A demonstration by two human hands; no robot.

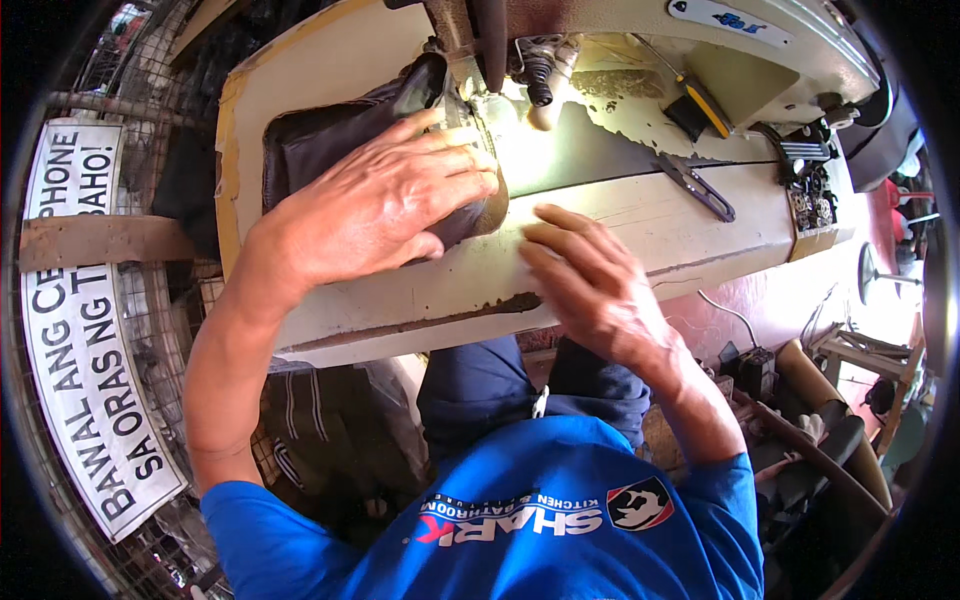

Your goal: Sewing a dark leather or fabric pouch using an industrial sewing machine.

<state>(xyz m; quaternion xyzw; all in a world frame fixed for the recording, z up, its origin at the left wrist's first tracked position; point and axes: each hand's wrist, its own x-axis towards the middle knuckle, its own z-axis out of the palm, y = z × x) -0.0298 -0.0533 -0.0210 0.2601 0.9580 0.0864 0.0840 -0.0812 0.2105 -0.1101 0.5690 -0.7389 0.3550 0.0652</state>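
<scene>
A dark brown leather piece [310,145] with stitched edges lies on the worn, pale sewing table [420,300], below the head of a sewing machine [610,25]. My left hand [375,195] rests over it with the fingers stretched toward the needle area, covering much of the leather. Beside the leather's right end, my right hand [590,280] hovers near the table's front edge. Its fingers are slightly bent, a little blurred, and I see nothing in them. A bright lamp lights the dark metal bed plate [600,140].
Thread snips [697,188] lie right of my right hand. Behind them is a yellow-and-black-handled screwdriver [708,108]. A small tray of bobbins [812,205] sits at the table's right end. A wire mesh with a white sign [90,320] stands at left.
</scene>
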